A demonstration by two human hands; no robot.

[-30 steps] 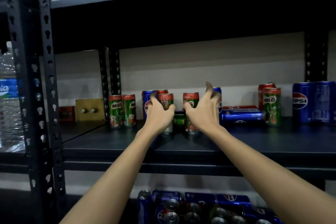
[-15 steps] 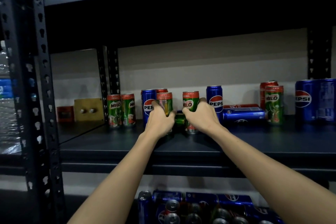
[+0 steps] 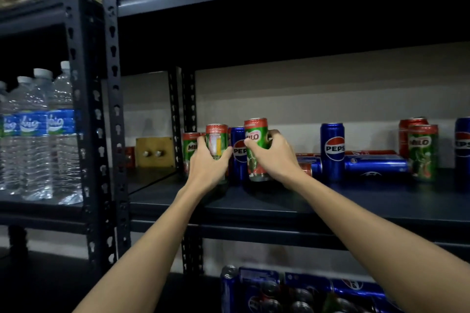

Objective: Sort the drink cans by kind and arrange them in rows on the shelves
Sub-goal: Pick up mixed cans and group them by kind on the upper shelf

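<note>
Both hands work at the middle shelf (image 3: 292, 204) of a dark metal rack. The left hand (image 3: 207, 162) grips a green Milo can (image 3: 216, 140), fingers and thumb curled round its lower body; the can is upright, its back label facing the camera. The right hand (image 3: 276, 157) grips a second Milo can (image 3: 256, 145), thumb across the front and fingers wrapped behind; this can tilts slightly, and whether its base touches the shelf cannot be told. Between the two held cans stands an upright blue Pepsi can (image 3: 238, 152). Just left of the left hand, another Milo can (image 3: 190, 146) stands against the rear upright post. To the right, well apart from the hands, a Pepsi can (image 3: 332, 152) stands upright, a blue can lies on its side (image 3: 376, 164) beside it, and a further Milo can (image 3: 422, 152) stands in front of a red can (image 3: 407, 126). Water bottles (image 3: 38, 132) occupy the adjoining rack on the left. More Pepsi cans (image 3: 292, 292) sit on the level below.
</note>
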